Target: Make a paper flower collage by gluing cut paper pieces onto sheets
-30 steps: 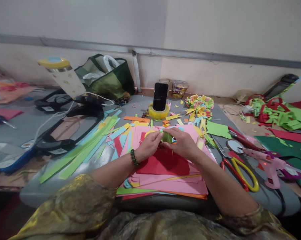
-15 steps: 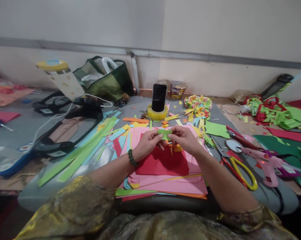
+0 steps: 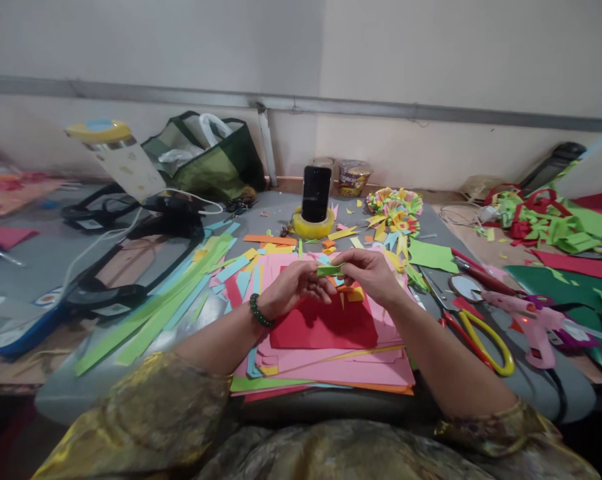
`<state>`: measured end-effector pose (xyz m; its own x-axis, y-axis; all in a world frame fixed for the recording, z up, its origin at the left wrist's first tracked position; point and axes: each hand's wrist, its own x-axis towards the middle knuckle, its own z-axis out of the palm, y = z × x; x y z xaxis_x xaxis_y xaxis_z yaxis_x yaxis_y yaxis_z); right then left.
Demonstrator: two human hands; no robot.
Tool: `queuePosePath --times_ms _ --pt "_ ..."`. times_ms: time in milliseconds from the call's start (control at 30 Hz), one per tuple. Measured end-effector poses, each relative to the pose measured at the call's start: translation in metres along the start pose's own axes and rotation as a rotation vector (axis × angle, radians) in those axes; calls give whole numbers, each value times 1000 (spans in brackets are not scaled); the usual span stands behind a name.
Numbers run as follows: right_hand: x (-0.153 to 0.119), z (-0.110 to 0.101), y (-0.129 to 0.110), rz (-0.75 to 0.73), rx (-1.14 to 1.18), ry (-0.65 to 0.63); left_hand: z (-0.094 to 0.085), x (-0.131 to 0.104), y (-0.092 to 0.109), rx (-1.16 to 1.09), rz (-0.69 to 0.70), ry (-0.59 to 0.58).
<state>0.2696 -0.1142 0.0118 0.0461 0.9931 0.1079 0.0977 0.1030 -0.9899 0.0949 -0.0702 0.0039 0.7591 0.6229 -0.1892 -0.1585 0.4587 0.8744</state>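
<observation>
A small folded piece of light green paper is held between my two hands, above a red sheet. My right hand pinches its right end between thumb and fingers. At its left end is my left hand, the upper fingers against the paper and the lower ones loosely curled beneath. Under the red sheet lies a stack of pink and other coloured paper. Small orange and yellow pieces rest on the red sheet, just below my fingers.
A phone stands in a yellow tape roll. Long green strips lie left. Scissors and a pink glue gun are on the right. Behind are a paper flower cluster, a green bag and a tilted tumbler.
The green paper has turned and now looks narrower. My left thumb has come away from its front, and the left fingers have loosened. My right hand keeps its pinch.
</observation>
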Motion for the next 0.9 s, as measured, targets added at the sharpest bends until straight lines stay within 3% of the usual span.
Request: queuePosePath --times_ms 167,267,433,567,900 --pt "-4 0 3 -288 -226 -11 -3 2 -2 46 -45 53" --pt "-5 -4 1 -333 -293 -62 -3 2 -4 77 -24 46" --pt "-4 -15 -6 -147 -172 -220 -3 3 -5 172 20 45" --pt "-2 -17 -10 46 -63 -193 -2 2 -5 270 72 42" --pt "2 -11 -3 101 -42 -164 0 1 -7 402 135 20"
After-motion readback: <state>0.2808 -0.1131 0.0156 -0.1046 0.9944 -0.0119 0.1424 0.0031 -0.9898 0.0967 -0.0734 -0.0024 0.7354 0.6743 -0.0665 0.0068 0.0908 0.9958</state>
